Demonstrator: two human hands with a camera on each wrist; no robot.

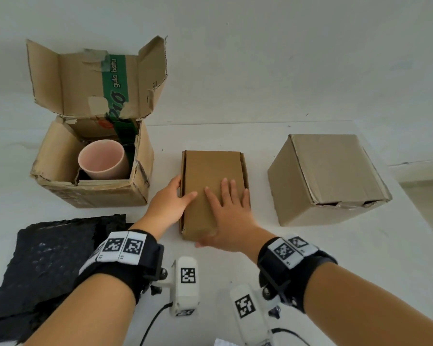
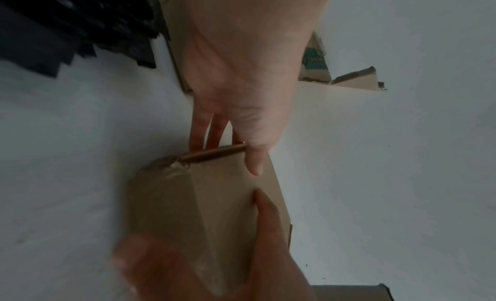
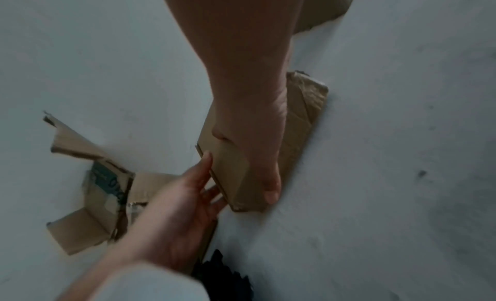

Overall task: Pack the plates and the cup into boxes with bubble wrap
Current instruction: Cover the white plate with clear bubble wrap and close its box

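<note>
A pink cup stands bare inside the open, torn carton at the left. A small flat cardboard box lies closed at the table's middle. My left hand touches its left side, thumb on the lid and fingers straight down the wall. My right hand lies flat on the lid, its thumb at the box's near end. Black bubble wrap is spread at the near left. No plates are visible.
A larger closed carton stands to the right of the small box. The white table meets a white wall behind, and its right edge runs past the closed carton. The open carton's flaps stand tall.
</note>
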